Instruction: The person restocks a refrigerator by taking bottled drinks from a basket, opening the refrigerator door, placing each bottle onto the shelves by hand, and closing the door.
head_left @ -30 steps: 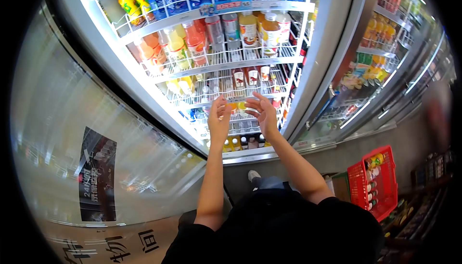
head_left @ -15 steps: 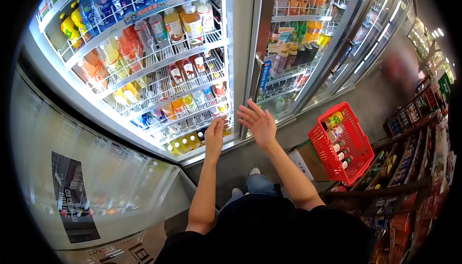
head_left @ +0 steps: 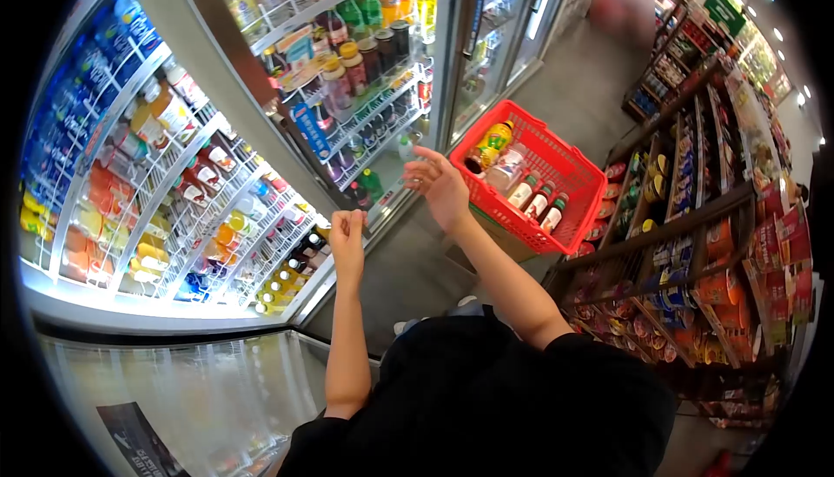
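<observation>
We're on a smooth grey floor (head_left: 560, 73) in a shop aisle, drinks on one side, snacks on the other. Over at the left, a brightly lit cooler with white wire shelves (head_left: 165, 186) holds rows of coloured bottles, its big glass door (head_left: 226, 381) swung open at the lower left. Next along stands another glass-fronted cooler (head_left: 373, 47), and down the right runs a dark rack of packaged snacks (head_left: 686, 255).

Here's the red plastic basket (head_left: 578, 190), resting above a brown cardboard box (head_left: 491, 244), with a yellow bottle (head_left: 496, 141), a pale clear bottle (head_left: 506, 169) and three dark bottles with white labels (head_left: 539, 201) lying inside.

The right hand (head_left: 439, 186) is up beside the basket's near corner, fingers loosely spread wide; whether it touches the rim, I can't tell. The left hand (head_left: 347, 241) is by the lit cooler's lower corner, fingers curled narrow, and what's inside them, if anything, I can't tell.

And the view has swung right since half a second ago! The lit cooler slides leftward, the basket comes closer to centre, the left fingers are bunched tighter, and the basket's bottles lie as before.
</observation>
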Demonstrator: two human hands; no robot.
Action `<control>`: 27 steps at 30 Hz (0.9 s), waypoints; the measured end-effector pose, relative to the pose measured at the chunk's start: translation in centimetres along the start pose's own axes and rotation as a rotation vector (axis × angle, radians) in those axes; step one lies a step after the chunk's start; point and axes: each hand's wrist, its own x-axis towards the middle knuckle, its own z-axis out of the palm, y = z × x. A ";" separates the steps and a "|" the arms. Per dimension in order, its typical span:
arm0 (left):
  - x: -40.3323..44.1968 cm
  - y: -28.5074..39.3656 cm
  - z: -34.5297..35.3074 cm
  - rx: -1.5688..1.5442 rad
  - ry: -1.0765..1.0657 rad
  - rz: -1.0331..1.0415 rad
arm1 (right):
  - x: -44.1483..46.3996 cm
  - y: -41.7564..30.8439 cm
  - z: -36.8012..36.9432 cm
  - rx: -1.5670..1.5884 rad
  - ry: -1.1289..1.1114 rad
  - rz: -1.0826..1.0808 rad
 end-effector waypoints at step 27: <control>5.3 -10.5 30.1 0.059 -0.527 -0.148 | -10.8 -19.1 -24.1 -0.047 0.703 -0.370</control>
